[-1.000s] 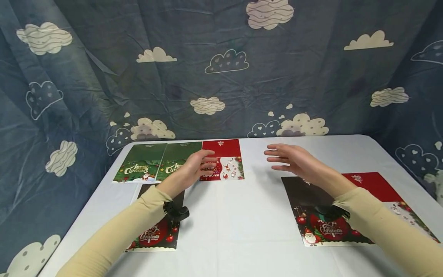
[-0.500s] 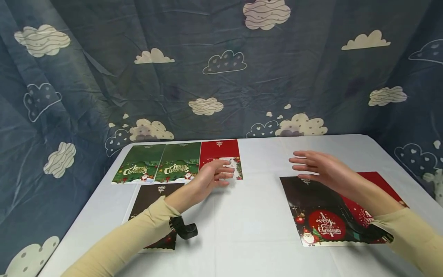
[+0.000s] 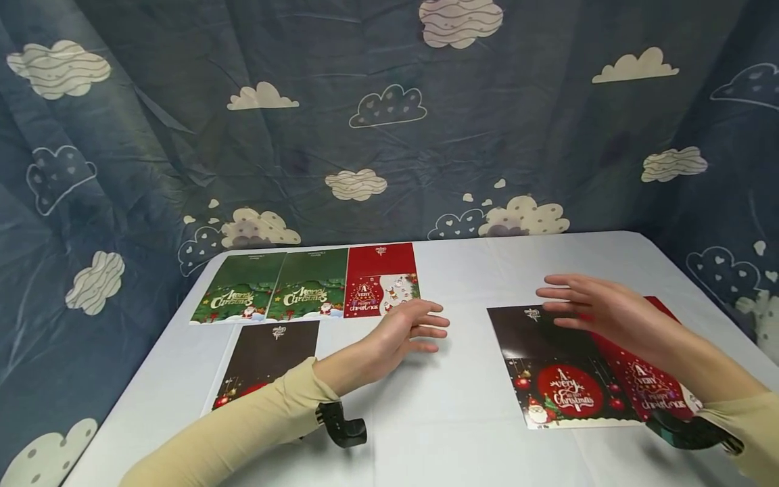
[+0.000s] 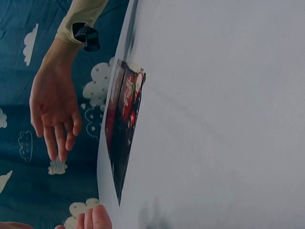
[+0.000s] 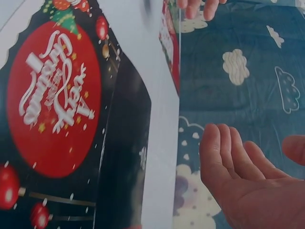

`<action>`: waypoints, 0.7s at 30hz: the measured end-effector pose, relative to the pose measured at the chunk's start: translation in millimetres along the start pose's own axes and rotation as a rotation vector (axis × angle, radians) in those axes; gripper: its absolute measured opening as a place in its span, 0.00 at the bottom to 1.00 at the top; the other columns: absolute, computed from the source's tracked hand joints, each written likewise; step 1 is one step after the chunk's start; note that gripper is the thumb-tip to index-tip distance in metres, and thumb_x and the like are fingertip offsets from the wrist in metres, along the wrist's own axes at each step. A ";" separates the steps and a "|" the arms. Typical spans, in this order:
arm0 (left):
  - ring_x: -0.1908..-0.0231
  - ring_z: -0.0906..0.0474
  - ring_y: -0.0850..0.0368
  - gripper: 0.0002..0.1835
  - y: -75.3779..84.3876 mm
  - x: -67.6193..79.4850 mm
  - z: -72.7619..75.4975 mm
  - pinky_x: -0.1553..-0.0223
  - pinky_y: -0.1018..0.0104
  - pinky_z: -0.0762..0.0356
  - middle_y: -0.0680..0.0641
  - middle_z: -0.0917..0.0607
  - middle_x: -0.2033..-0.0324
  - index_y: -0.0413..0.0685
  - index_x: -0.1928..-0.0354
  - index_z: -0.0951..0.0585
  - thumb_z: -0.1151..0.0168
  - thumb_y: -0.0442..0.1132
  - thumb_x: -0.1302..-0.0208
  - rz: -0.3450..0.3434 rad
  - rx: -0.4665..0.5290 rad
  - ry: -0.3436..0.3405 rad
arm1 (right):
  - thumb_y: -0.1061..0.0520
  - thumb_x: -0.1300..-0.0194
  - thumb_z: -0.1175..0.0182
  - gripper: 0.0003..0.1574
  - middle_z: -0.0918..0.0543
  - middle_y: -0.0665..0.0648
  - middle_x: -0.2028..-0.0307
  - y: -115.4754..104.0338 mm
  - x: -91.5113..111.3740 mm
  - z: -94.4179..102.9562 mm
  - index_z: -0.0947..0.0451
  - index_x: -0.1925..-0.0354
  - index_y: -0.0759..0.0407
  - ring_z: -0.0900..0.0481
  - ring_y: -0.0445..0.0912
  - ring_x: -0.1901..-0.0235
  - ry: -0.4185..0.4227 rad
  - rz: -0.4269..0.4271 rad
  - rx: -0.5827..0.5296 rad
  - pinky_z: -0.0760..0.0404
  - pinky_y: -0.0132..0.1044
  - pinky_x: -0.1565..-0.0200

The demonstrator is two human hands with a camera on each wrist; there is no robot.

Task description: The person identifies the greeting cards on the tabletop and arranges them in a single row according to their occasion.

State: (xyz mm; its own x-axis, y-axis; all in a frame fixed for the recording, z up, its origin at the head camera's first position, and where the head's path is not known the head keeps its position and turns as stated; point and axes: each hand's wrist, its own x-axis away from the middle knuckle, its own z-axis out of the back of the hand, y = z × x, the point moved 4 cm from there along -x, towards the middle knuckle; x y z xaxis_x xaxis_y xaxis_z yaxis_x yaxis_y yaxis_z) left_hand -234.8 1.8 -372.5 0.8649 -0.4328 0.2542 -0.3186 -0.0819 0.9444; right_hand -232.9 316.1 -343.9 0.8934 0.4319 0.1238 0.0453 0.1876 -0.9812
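My left hand (image 3: 389, 341) hovers over the white table, fingers loosely extended toward the right, holding nothing. Left of it lies a black Christmas card (image 3: 274, 355), its lower part hidden by my forearm. Above the right-hand pair of cards my right hand (image 3: 602, 311) points left with relaxed fingers and nothing in it. Beneath it lie another black card (image 3: 556, 379) and a red card (image 3: 645, 372) that my forearm partly covers. In the right wrist view, the black card (image 5: 52, 102) fills the left side, and the right palm (image 5: 257, 191) is bare.
Along the table's far left edge lie two green Merry Christmas cards (image 3: 234, 287) and a red card (image 3: 382, 281), side by side. A dark blue cloud-print curtain (image 3: 389, 149) hangs behind the white tabletop (image 3: 444, 433). Each wrist wears a black camera (image 3: 343, 426).
My left hand has moved right and nearer, off the far red card. My right hand has shifted right, uncovering more of the black card. The cards have stayed in place.
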 end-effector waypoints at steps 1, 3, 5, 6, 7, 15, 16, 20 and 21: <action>0.46 0.21 0.41 0.22 -0.5 0.3 -3.1 0.50 0.55 0.20 0.39 0.18 0.49 0.35 0.40 0.28 0.49 0.43 0.27 0.001 0.003 -0.008 | 0.47 0.18 0.65 0.29 0.23 0.45 0.40 1.6 1.5 2.0 0.42 0.28 0.57 0.22 0.41 0.44 0.005 -0.005 0.003 0.21 0.34 0.47; 0.46 0.21 0.41 0.21 -1.7 0.5 -9.2 0.50 0.54 0.20 0.39 0.18 0.50 0.35 0.40 0.28 0.50 0.43 0.27 0.002 0.007 -0.022 | 0.48 0.18 0.65 0.27 0.22 0.44 0.40 5.2 5.0 6.5 0.40 0.28 0.53 0.22 0.40 0.44 0.009 -0.011 0.002 0.21 0.34 0.48; 0.48 0.20 0.41 0.21 -3.0 1.0 -15.7 0.51 0.54 0.20 0.39 0.17 0.50 0.34 0.40 0.28 0.50 0.43 0.27 0.003 0.008 -0.034 | 0.49 0.18 0.65 0.25 0.22 0.43 0.41 9.0 9.3 12.0 0.37 0.30 0.48 0.22 0.39 0.45 0.012 -0.016 -0.018 0.21 0.34 0.48; 0.48 0.20 0.42 0.22 -3.9 1.2 -19.1 0.51 0.53 0.19 0.39 0.17 0.51 0.34 0.40 0.28 0.50 0.43 0.27 0.004 0.008 -0.040 | 0.49 0.18 0.66 0.24 0.21 0.43 0.41 10.7 12.0 15.1 0.36 0.32 0.46 0.22 0.39 0.45 0.011 -0.018 -0.024 0.21 0.34 0.48; 0.49 0.19 0.42 0.21 -4.9 1.5 -22.4 0.51 0.53 0.19 0.39 0.17 0.51 0.34 0.41 0.28 0.49 0.43 0.27 0.004 0.011 -0.046 | 0.49 0.18 0.66 0.23 0.21 0.43 0.42 12.7 14.8 18.4 0.35 0.32 0.45 0.22 0.39 0.45 0.011 -0.020 -0.026 0.21 0.34 0.48; 0.50 0.18 0.44 0.22 -15.8 -1.7 -47.3 0.50 0.53 0.19 0.38 0.17 0.50 0.35 0.39 0.29 0.51 0.43 0.26 0.015 0.055 -0.098 | 0.45 0.19 0.63 0.32 0.20 0.40 0.45 31.1 39.9 46.0 0.46 0.27 0.59 0.20 0.38 0.48 0.122 -0.150 0.094 0.19 0.35 0.51; 0.50 0.18 0.44 0.22 -17.2 -2.7 -50.2 0.50 0.53 0.19 0.37 0.17 0.50 0.35 0.39 0.30 0.51 0.43 0.26 0.017 0.067 -0.103 | 0.45 0.19 0.63 0.33 0.20 0.38 0.46 33.8 43.2 49.2 0.48 0.26 0.61 0.20 0.37 0.49 0.135 -0.162 0.112 0.19 0.35 0.51; 0.50 0.19 0.42 0.22 -23.0 -5.1 -64.8 0.50 0.50 0.20 0.36 0.17 0.50 0.36 0.37 0.33 0.51 0.42 0.26 0.033 0.120 -0.127 | 0.46 0.19 0.62 0.35 0.22 0.32 0.49 43.0 56.7 64.1 0.52 0.26 0.63 0.21 0.31 0.52 0.177 -0.178 0.166 0.18 0.34 0.53; 0.50 0.19 0.42 0.22 -24.2 -5.4 -69.0 0.50 0.50 0.20 0.36 0.17 0.50 0.36 0.37 0.33 0.51 0.42 0.26 0.036 0.125 -0.136 | 0.45 0.20 0.62 0.34 0.22 0.31 0.50 44.9 59.5 67.8 0.51 0.26 0.62 0.21 0.31 0.52 0.187 -0.184 0.163 0.18 0.34 0.54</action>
State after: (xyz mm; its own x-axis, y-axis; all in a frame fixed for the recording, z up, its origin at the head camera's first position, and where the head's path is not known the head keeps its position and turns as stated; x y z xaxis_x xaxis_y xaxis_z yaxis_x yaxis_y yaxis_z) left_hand -205.0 68.0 -382.3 0.7945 -0.5541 0.2486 -0.4014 -0.1719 0.8996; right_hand -208.0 410.1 -370.5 0.9443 0.2102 0.2531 0.1553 0.3934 -0.9062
